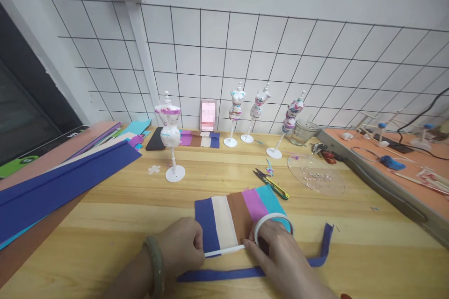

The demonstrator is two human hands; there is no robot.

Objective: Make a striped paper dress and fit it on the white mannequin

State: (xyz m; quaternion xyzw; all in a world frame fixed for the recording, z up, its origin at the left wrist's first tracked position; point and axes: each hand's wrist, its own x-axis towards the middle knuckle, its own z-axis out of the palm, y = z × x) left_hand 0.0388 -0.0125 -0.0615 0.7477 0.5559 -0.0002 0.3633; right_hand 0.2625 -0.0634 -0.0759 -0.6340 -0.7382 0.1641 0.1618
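Observation:
A striped crepe paper sheet (222, 223) in blue, cream, brown, purple and turquoise lies flat in front of me. Along its near edge runs a narrow white strip of tape (226, 251), stretched between my hands. My left hand (184, 243) is closed at the strip's left end, by the blue stripe; its fingertips are hidden. Farther right, my right hand (275, 247) grips the tape roll (270, 217), fingers through the ring, over the sheet's right part. A loose blue paper strip (224, 274) lies nearer to me, passing beneath my right hand and bending upward at its right end.
Small mannequins (170, 124) stand along the back. Yellow-handled snips (271, 183) lie beyond the sheet. Coloured paper sheets (70, 173) are piled left. At right are a clear plate (315, 175) with small bits, a glass jar (303, 132) and an orange-topped tray (414, 173).

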